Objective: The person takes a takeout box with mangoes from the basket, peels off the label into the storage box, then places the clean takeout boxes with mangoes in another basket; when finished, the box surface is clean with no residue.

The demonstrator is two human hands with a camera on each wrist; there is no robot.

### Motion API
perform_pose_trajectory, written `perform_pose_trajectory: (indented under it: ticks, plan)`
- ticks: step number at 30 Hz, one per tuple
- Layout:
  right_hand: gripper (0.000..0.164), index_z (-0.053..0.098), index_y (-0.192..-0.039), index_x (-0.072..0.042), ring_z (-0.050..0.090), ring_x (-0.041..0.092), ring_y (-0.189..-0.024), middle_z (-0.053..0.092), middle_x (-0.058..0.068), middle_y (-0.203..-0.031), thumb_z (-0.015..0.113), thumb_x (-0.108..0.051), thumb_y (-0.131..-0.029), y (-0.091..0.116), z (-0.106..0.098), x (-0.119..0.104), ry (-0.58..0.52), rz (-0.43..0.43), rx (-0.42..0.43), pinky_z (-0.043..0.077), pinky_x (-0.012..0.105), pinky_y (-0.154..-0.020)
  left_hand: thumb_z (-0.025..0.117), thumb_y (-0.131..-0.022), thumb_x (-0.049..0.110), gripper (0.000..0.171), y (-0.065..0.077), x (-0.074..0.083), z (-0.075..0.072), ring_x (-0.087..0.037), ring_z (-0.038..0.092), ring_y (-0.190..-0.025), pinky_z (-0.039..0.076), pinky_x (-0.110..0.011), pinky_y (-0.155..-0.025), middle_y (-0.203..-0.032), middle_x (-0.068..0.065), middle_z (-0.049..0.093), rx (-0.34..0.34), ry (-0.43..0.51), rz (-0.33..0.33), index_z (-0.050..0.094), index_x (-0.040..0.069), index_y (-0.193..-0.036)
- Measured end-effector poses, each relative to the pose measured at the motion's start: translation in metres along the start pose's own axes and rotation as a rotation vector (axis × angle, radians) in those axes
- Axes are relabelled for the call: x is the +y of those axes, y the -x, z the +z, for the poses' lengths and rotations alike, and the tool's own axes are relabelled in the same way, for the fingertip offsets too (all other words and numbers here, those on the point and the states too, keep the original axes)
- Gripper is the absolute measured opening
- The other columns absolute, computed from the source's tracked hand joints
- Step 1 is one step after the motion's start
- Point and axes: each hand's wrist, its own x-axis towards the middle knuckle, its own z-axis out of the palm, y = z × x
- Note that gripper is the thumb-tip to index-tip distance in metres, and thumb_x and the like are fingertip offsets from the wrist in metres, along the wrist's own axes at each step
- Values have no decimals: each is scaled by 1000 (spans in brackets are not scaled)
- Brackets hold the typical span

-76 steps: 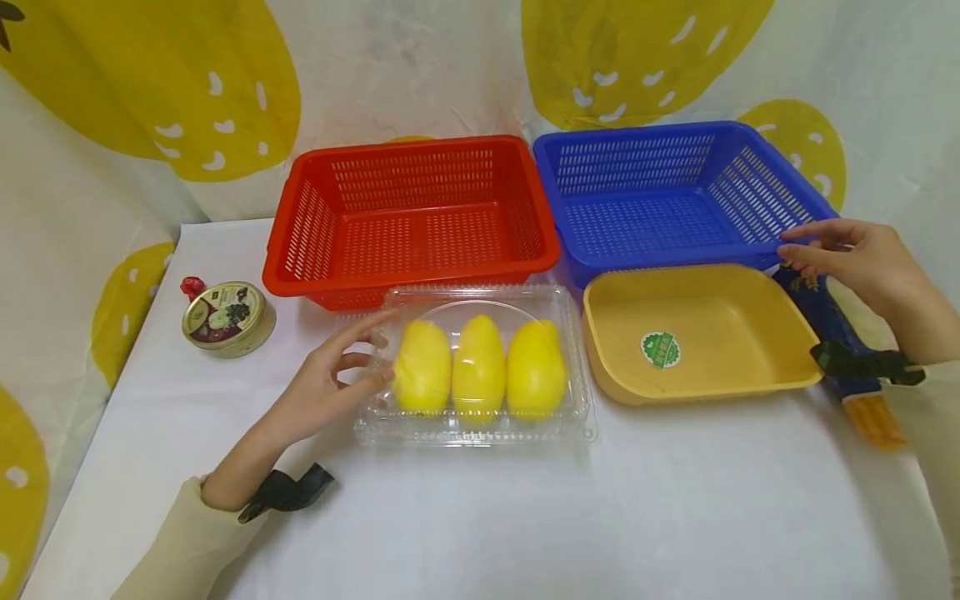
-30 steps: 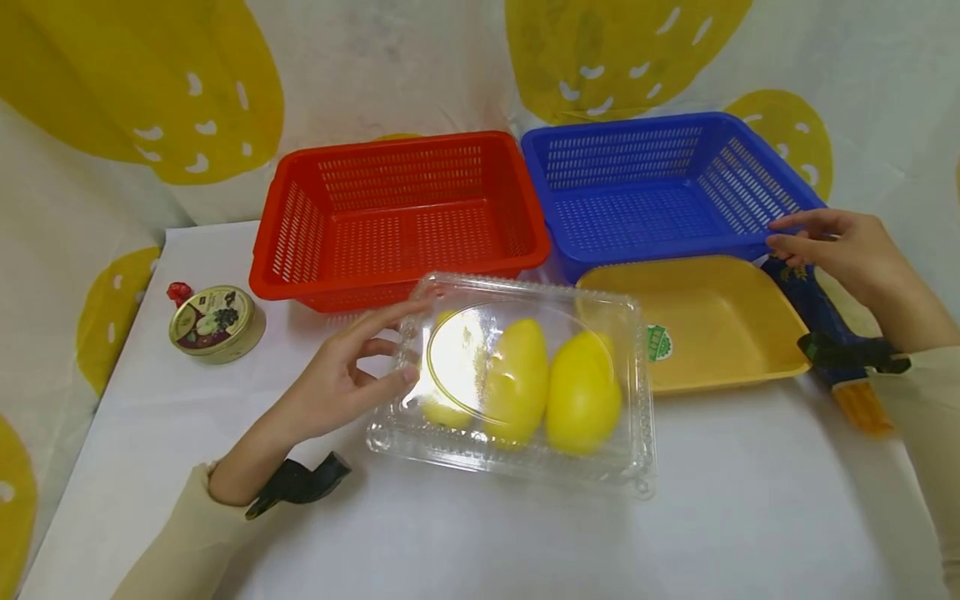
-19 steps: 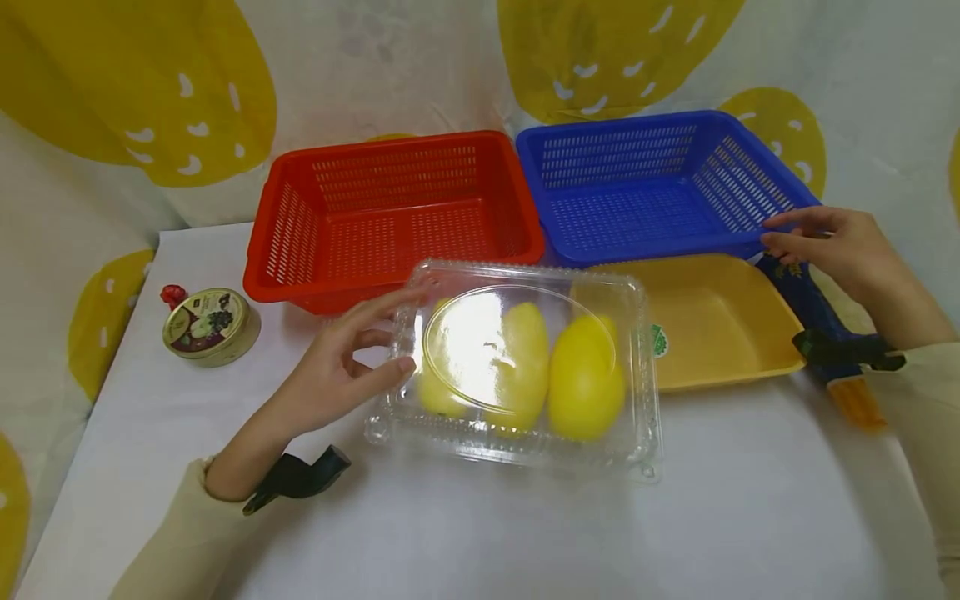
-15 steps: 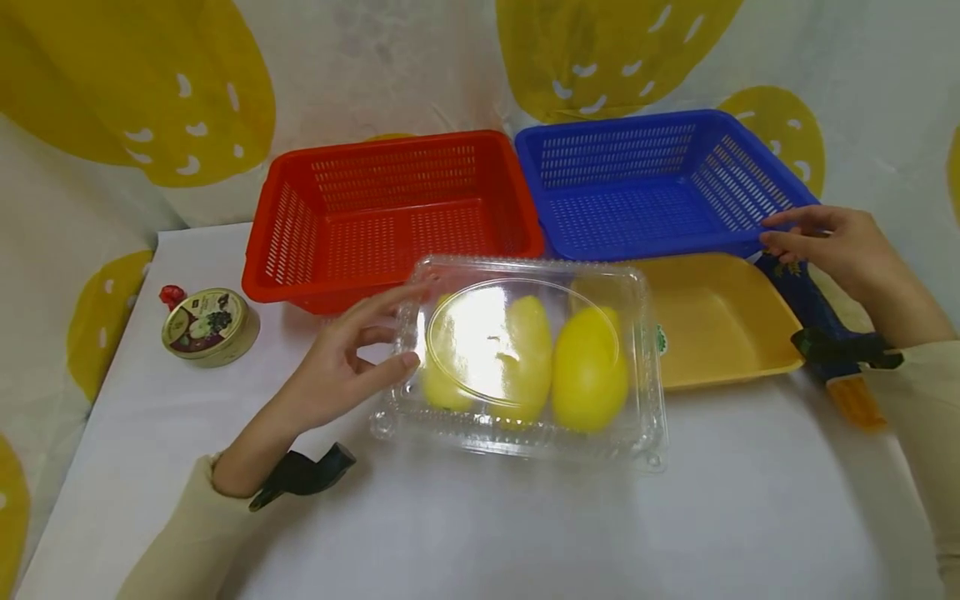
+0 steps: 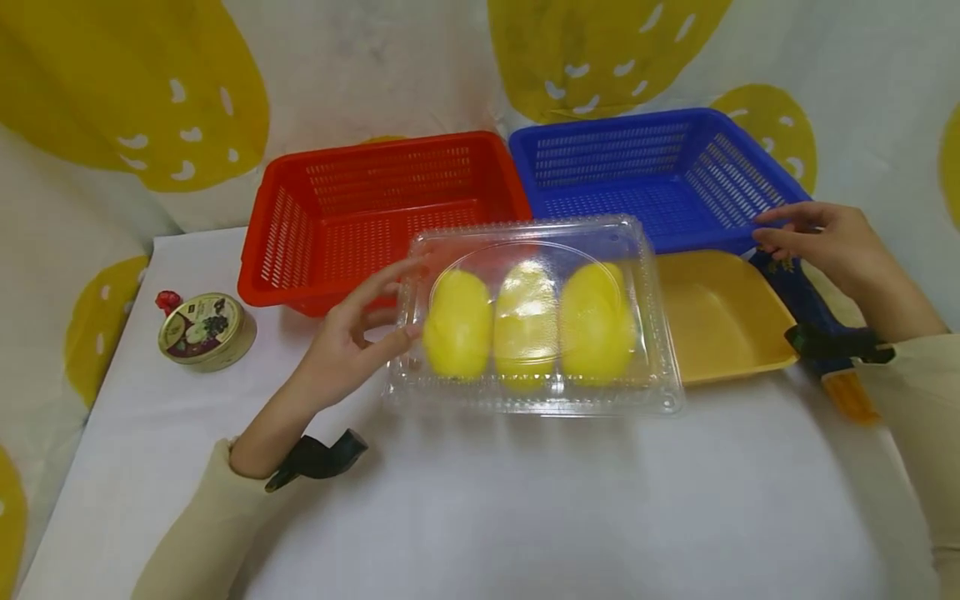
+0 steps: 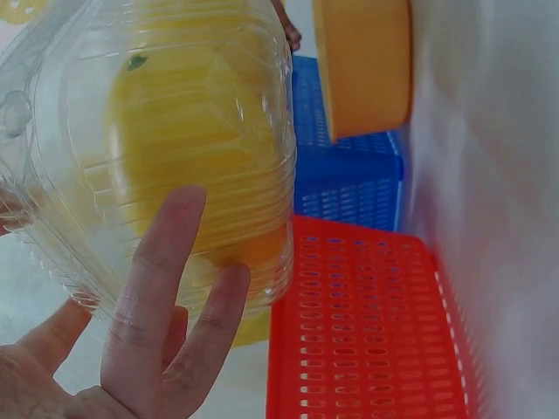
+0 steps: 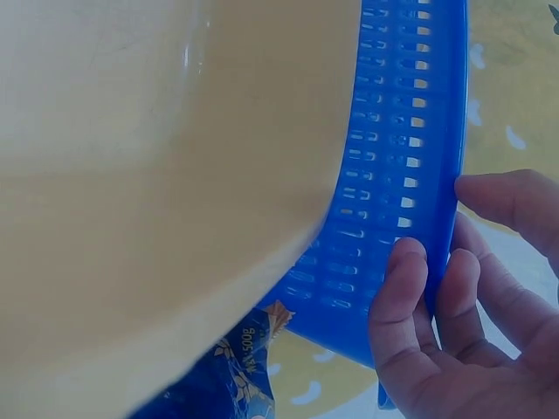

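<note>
My left hand (image 5: 341,354) grips the left end of a clear plastic clamshell box (image 5: 525,404), with thumb and fingers on either side. Three yellow fruits, mango-like in shape, lie in a row inside; the left one (image 5: 459,325) is nearest that hand. Raised over the table, the box overlaps the red basket, the blue basket and the tan tray in the head view. The left wrist view has the fingertips (image 6: 179,209) against its ridged wall. At the front right corner of the blue basket (image 7: 406,140), my right hand (image 5: 840,242) pinches the rim between thumb and fingers.
The red basket (image 5: 262,287) stands at the back, left of the blue one. In front of the blue one sits the tan tray (image 5: 720,317). A dark blue packet (image 5: 817,312) lies under my right forearm. A round tin (image 5: 208,333) and a red-wrapped piece (image 5: 168,302) stand left.
The clamshell box has come up off the table in my left hand, tilted, then moved toward the baskets and right, over part of the tan tray. My right hand keeps to the blue rim.
</note>
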Motion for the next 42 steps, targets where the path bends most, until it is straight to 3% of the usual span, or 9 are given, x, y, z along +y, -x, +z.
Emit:
perform_pose_trajectory:
  ticks: [5,12,19,29,42]
  plan:
    - [20,73,-93,-32,63,4,-62,69,-12,-72,68,-12,-91,1,1,0,-44,-17,-5,51,15,-58,62,-90,4,62,-6,2,1,-37,58,-112,60,-33,-74,-129,-9,50,-1,-12,8,43,17,-147]
    - [18,72,-91,-33,63,4,-61,69,-13,-71,69,-15,-91,5,1,1,-22,1,10,51,15,-58,64,-90,6,62,-18,4,3,-30,56,-114,55,-44,-90,-128,-9,52,18,-56,46,43,17,-147]
    - [20,72,-91,-34,63,3,-61,69,-13,-71,69,-14,-91,6,2,0,-34,0,18,50,15,-57,61,-89,5,62,-33,1,6,-21,50,-114,49,-45,-99,-137,-1,50,45,-6,111,42,15,-148]
    - [29,70,-86,-40,63,3,-61,68,-14,-71,68,-12,-92,5,4,2,-29,9,25,51,14,-58,62,-91,12,61,-52,3,17,-27,55,-115,55,-45,-90,-137,-4,49,58,17,90,42,18,-148]
    - [25,67,-85,-43,62,2,-63,66,-18,-73,68,-18,-92,5,5,1,20,23,26,51,12,-61,60,-92,14,59,-67,0,29,-29,59,-112,57,-45,-85,-138,-4,48,87,63,141,41,16,-148]
